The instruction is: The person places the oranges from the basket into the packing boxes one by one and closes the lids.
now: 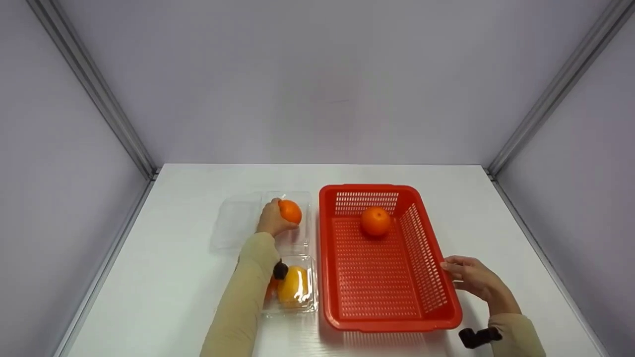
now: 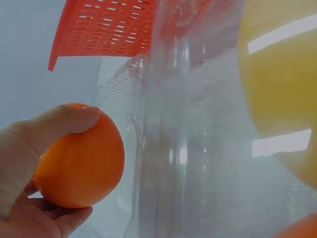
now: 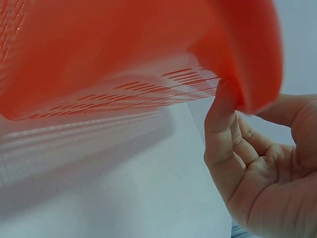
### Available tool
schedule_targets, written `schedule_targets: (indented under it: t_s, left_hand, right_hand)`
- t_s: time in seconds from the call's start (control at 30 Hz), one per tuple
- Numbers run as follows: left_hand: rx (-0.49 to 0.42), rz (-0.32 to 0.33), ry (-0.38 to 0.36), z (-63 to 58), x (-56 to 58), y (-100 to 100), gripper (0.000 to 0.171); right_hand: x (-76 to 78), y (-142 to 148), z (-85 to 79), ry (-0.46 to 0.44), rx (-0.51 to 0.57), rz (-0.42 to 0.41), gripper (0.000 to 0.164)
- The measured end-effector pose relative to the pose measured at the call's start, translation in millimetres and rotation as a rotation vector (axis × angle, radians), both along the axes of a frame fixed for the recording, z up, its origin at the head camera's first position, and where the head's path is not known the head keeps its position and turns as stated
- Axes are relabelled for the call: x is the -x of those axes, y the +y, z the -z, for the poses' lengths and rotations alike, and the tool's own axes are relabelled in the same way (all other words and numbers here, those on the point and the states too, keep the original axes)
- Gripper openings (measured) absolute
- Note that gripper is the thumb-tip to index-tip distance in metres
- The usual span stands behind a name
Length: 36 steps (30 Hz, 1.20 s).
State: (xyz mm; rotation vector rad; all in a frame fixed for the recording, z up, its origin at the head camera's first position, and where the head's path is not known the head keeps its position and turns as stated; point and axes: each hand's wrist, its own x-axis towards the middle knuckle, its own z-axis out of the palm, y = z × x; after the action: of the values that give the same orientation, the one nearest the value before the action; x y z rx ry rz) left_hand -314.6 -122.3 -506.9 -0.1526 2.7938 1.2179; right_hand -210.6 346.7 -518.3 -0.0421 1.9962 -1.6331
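Note:
My left hand (image 1: 274, 218) grips an orange (image 1: 291, 211) over an open clear plastic clamshell box (image 1: 303, 238). Thumb and fingers curl round opposite sides of the fruit in the left wrist view, where the orange (image 2: 84, 158) shows large. On the right, my right hand (image 1: 471, 275) pinches the side rim of a red perforated basket (image 1: 326, 277); its forefinger (image 3: 220, 119) bends under the rim in the right wrist view. Inside the basket, towards the back, lies a second orange (image 1: 375, 221).
Nearer me stands a second clear box (image 1: 311, 307) holding a yellow fruit (image 1: 293, 286) and an orange-coloured one, partly hidden by my left sleeve (image 1: 238, 307). The open box's lid (image 1: 233, 223) lies flat to its left. Pale walls (image 1: 317, 89) enclose the white table (image 1: 149, 277).

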Motion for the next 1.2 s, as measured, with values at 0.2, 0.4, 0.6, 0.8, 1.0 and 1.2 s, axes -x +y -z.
schedule_targets:
  t_s: [0.2,0.4,0.6,0.8,1.0,1.2]
  left_hand:
    - [-0.002,-0.048,-0.055,2.0,0.2,-2.2,0.084]
    - [0.003,-0.067,-0.103,3.0,-0.2,-2.5,0.085]
    - [0.007,-0.059,-0.131,3.4,0.4,-0.4,0.088]
    - [0.045,-0.041,-0.104,9.3,2.9,0.0,0.089]
    - [0.098,-0.029,-0.137,5.3,0.2,0.6,0.083]
    - [0.085,-0.024,-0.148,3.6,0.1,2.1,0.08]
  right_hand:
    - [-0.2,-0.9,-0.5,-0.004,-0.012,0.015,0.041]
    - [-0.1,-0.8,-1.1,-0.007,0.002,0.017,0.038]
    - [0.0,-0.5,-0.1,-0.004,0.005,0.015,0.036]
    - [-1.0,-0.8,-0.4,0.014,-0.003,-0.002,0.04]
    - [-1.7,-2.1,-1.5,0.008,0.013,-0.002,0.04]
    - [-2.0,-1.5,-2.0,0.014,-0.007,0.005,0.043]
